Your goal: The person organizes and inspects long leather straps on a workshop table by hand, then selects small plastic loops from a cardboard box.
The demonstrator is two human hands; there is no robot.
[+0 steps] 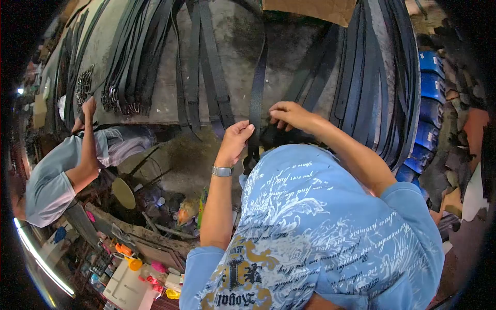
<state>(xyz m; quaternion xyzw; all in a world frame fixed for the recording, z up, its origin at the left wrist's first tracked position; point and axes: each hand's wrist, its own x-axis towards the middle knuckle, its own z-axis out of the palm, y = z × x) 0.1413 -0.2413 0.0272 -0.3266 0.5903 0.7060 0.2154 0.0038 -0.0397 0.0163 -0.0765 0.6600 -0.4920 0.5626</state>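
My left hand [235, 140], with a metal-banded watch [222, 171] on its wrist, is closed in a pinch on a long black strap [258, 88]. The strap runs from the far side of the table down past my thumb, its lower end hanging by the table's front edge. Just right of that strap, my right hand [293, 115] hovers with bent, slightly parted fingers and nothing visible in them. More black straps [209, 72] lie to the left of my hands, hanging over the edge.
Bundles of black straps cover the dark table [232, 31] on both sides, those at left [137, 67] with metal buckles. Cardboard [310, 9] lies at the back. Blue bins [430, 85] line the right. A co-worker [62, 165] in a light-blue shirt handles straps at left.
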